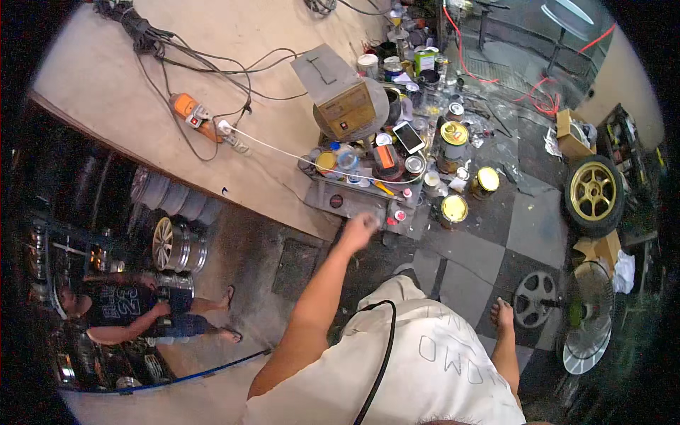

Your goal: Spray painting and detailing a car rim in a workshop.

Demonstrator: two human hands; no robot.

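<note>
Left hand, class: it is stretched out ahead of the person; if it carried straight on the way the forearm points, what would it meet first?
Probably the low grey metal stand crowded with paint tins, just beyond the blurred left hand. The small red-capped cans at the stand's near edge look closest, though depth is hard to judge in this fisheye view.

paint cans (453, 208) crowding shelf (354, 198), floor beside open

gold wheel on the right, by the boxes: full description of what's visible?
The gold wheel has a multi-spoke gold rim that looks like metal, with a black tyre mounted around it. It rests on the dark floor near the right edge, face turned up toward the camera. Cardboard boxes sit above and below it. Neither hand touches it.
</note>
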